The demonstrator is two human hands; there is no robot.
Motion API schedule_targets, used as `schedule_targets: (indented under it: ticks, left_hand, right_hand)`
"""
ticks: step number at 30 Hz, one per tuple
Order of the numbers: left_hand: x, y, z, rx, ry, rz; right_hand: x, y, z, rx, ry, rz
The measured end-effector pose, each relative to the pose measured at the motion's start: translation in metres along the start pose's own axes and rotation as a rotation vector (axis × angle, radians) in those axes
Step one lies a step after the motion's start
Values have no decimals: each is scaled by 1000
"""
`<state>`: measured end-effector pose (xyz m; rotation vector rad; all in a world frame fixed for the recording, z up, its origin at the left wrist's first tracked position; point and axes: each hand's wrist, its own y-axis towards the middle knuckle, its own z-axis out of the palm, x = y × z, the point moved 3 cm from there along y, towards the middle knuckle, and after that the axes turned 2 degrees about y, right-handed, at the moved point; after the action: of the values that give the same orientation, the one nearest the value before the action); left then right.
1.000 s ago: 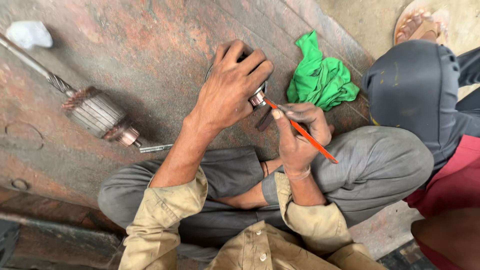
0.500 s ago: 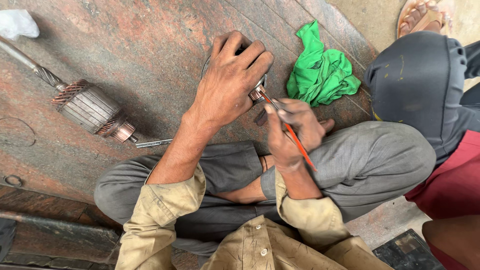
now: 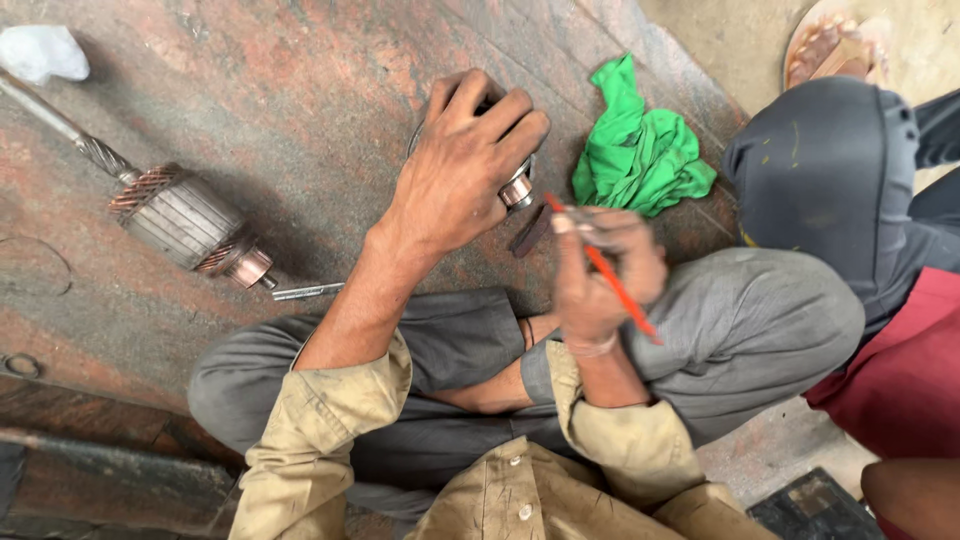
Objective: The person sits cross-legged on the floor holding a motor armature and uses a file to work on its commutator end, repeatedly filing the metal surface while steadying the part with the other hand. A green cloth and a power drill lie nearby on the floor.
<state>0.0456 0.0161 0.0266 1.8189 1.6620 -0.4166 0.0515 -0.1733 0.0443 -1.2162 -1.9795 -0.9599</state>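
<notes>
Reddish, worn stone makes up the floor [image 3: 300, 90] where the person sits cross-legged in grey trousers and a tan shirt. The left hand [image 3: 465, 170] lies palm down over a round metal part [image 3: 518, 190], fingers curled around its top so that only a shiny rim shows at the right edge of the hand; the part rests on the floor just in front of the person's knees. The right hand [image 3: 600, 270], blurred, is closed around a thin orange stick [image 3: 605, 270], perhaps a pencil or a slim tool, which runs slantwise from near the metal part down past the wrist. Its upper tip lies just beside the part; whether it touches cannot be told. A small dark flat piece [image 3: 530, 232] lies on the floor between the two hands.

A crumpled green cloth [image 3: 640, 150] sits on the floor just beyond the right hand. Well to the left lies a motor rotor [image 3: 185, 220] with copper windings at both ends and a long shaft reaching toward the upper left corner, near a white scrap [image 3: 40, 50]. A short metal pin [image 3: 305, 291] lies by the rotor's near end. At the right, another person's bent knee in dark trousers [image 3: 830, 160] and a sandalled foot [image 3: 830, 45] are in view.
</notes>
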Motion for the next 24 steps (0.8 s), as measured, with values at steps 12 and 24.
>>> schedule_targets:
  ticks: [12,24]
  left_hand:
    - [3,-2,6,8,13,-7]
    - [0,0,1,-11,-21,0]
  right_hand:
    - [8,3,6,80,127,-99]
    - [-2,-4,14,8,120,-85]
